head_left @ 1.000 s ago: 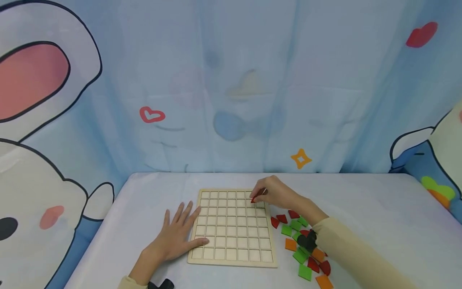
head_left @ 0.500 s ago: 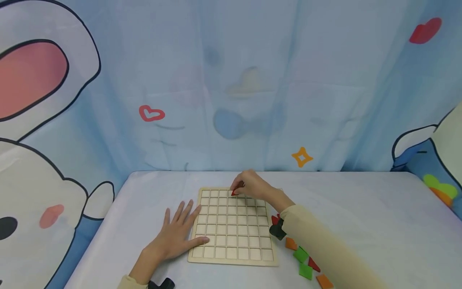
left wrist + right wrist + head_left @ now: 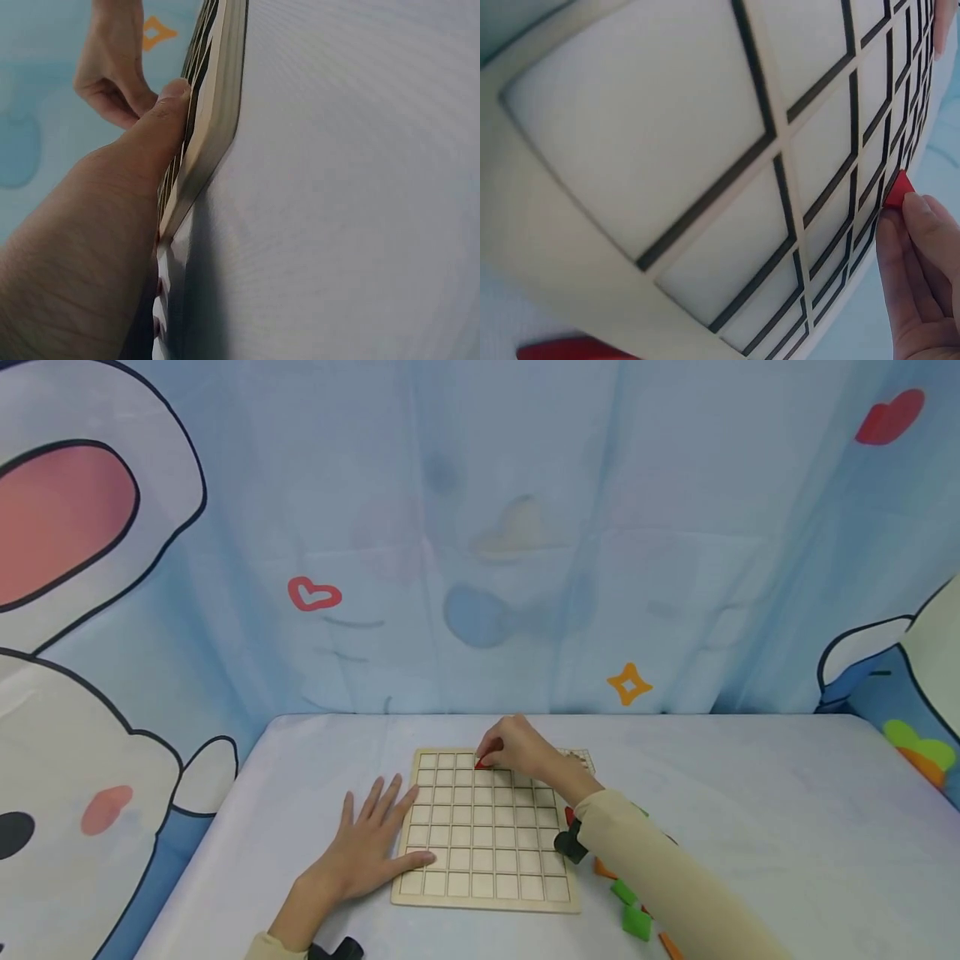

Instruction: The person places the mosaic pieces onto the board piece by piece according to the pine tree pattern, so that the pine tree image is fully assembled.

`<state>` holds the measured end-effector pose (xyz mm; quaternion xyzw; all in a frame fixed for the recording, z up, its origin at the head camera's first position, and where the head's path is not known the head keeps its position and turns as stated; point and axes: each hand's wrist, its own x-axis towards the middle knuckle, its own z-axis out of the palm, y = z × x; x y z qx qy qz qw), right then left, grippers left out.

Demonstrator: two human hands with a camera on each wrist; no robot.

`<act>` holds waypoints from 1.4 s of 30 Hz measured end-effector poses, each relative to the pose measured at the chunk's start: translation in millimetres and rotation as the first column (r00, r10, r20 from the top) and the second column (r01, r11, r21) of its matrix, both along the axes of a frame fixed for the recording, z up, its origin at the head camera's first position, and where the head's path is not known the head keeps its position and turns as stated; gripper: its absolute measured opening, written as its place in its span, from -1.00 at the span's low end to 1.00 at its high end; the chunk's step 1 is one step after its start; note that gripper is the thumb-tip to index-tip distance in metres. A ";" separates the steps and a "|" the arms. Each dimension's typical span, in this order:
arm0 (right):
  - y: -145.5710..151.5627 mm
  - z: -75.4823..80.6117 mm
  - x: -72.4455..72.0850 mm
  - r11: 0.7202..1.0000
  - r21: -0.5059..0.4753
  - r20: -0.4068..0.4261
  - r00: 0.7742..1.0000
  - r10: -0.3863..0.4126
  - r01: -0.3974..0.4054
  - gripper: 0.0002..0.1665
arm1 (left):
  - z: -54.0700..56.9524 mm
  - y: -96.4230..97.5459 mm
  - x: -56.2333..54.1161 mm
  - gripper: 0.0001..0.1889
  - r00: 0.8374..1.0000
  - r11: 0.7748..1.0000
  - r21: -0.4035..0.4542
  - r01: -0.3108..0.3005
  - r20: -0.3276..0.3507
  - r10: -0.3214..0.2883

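A pale wooden board with a square grid lies on the white table. My right hand is over its far row, thumb and fingers pinching a small red tile. In the right wrist view, this red tile has a pointed corner and stands tilted at the grid. My left hand rests spread along the board's left side, thumb over the near-left cells. The left wrist view shows that thumb lying on the board's edge.
Right of the board lie loose green tiles, an orange tile and a red tile, partly hidden by the right sleeve. A small patterned strip shows beyond the right wrist. A printed curtain hangs behind the table.
My right hand has moved left along the board's far row with the red tile, then barely shifted in the last half second. The left hand stays put.
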<state>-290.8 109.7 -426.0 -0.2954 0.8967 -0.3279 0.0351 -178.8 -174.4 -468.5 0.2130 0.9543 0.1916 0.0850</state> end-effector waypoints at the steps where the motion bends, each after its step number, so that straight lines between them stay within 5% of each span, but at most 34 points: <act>1: -0.7 0.0 0.1 1.000 0.007 -0.008 1.000 -0.004 0.004 -0.93 | 0.0 -0.1 0.0 0.00 1.000 1.000 0.002 0.001 0.002 -0.001; 11: -4.3 3.4 2.0 0.996 0.056 -0.014 0.998 -0.069 0.070 -0.90 | -1.3 0.7 -2.1 0.00 1.000 1.000 0.000 0.006 -0.008 -0.006; 27: -13.8 9.1 4.5 0.975 0.223 -0.097 0.994 0.041 -0.019 -0.83 | -2.6 -1.2 -2.7 0.00 1.000 1.000 0.008 0.015 -0.010 -0.015; 42: -15.1 11.4 4.8 0.969 0.246 -0.129 0.989 0.074 -0.040 -0.81 | -3.4 -2.1 -2.6 0.01 1.000 1.000 -0.002 0.009 -0.009 -0.009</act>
